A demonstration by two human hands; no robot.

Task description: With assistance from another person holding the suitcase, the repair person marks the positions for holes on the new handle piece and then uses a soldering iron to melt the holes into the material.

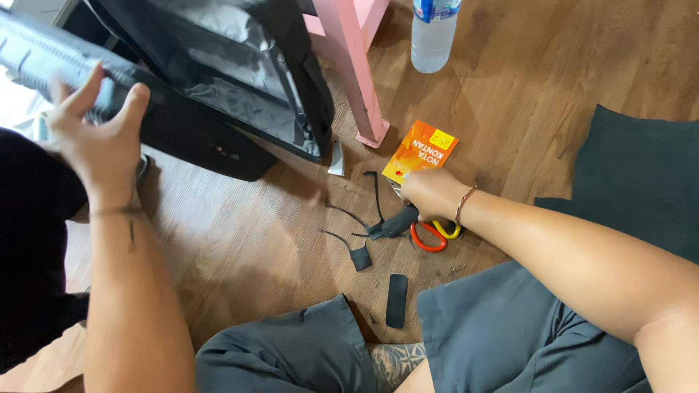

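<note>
- On the wooden floor [240, 247], at about the centre of the view, the right hand [431, 193] lay curled over a pair of scissors [429, 234] with one red and one yellow handle loop; the fingers were bent down onto them, though whether they had closed on the scissors or only rested there could not be told.
- At ten o'clock, the left hand [95, 135] was wrapped around the grey-edged rim of a big black bag [218, 87], thumb and fingers closed on it and tilting it up.
- Just at twelve o'clock from the right hand lay an orange booklet [421, 151], touching or nearly touching the knuckles.
- At nine o'clock from the scissors sat black strap scraps [360, 255] with thin tails, and at seven o'clock a small black oblong piece [397, 300].
- Farther toward twelve o'clock stood a pink furniture leg [360, 80] and a clear plastic bottle [433, 33]; a dark cloth [633, 175] lay at three o'clock.
- Judged from this, a clean pick-up would call for threading the loops fully before lifting, keeping the blades pointed away from the knee, and holding the bag steady with the other hand.
</note>
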